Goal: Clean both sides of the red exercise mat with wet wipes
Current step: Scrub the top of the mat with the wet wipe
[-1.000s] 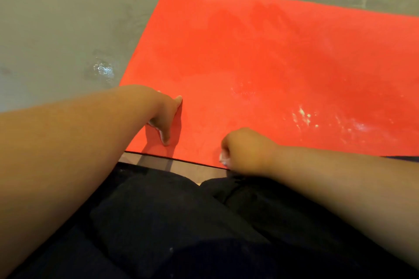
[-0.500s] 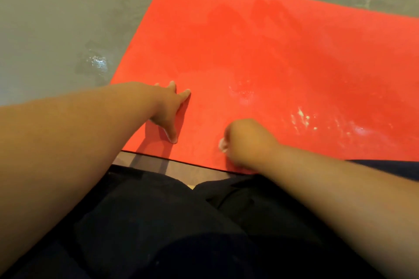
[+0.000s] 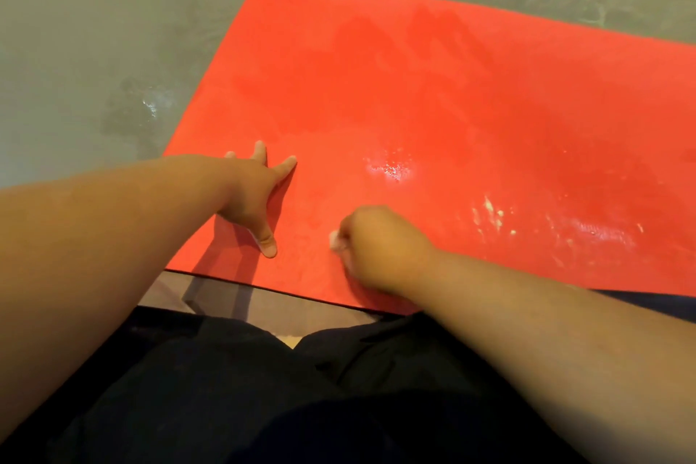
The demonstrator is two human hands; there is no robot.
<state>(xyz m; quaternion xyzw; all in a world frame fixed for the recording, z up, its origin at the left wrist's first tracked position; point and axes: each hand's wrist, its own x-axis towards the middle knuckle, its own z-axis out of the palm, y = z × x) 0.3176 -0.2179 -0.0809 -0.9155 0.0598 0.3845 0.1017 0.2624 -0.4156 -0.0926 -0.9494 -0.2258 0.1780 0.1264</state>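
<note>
Item 1. Flat red foam exercise mat (image 3: 433,87): lies spread on the floor directly in front of me, its near edge by my knees and its left end in view. The surface is matte and fine-grained, with darker damp streaks across the middle.

Item 2. My left hand (image 3: 250,196): fingers straight and splayed wide, palm down on the mat near its left end. It holds nothing.

Item 3. My right hand (image 3: 380,249): fingers curled tight round a crumpled white wet wipe (image 3: 336,240), of which only a small tuft shows. The fist rests on the mat close to the near edge.

Item 4. Glossy wet patch (image 3: 391,166) and pale crusty flecks (image 3: 489,211), on the mat to the right of my fist.

Item 5. Smooth grey concrete floor (image 3: 94,11), with a shiny damp spot (image 3: 150,105) beside the mat.

Handling note. I judge the step to be scrubbing the near left area. I would lean on the left palm so the light foam cannot creep, wipe in overlapping strokes towards the flecks, and refold the wipe once soiled.
</note>
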